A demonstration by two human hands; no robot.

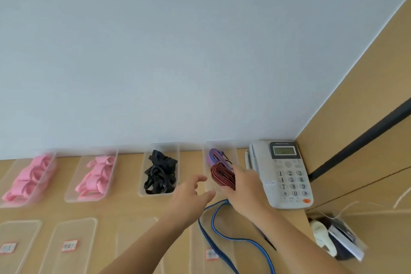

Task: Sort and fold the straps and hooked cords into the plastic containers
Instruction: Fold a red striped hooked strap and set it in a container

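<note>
Along the wall on the worktop (124, 209): four clear plastic containers (160, 170). The right hand (242, 187) fingers clamp a folded red strap (223, 176) in the fourth; left hand (191, 196) fingers spread apart. One blue cord (219, 232) lies loose.

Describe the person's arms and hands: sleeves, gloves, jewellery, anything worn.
Both forearms are bare up to the bottom edge of the picture, with no sleeve in view. The left hand and right hand wear no gloves. No ring, watch or bracelet shows on either wrist or on the fingers, and no marks or tape show.
</note>
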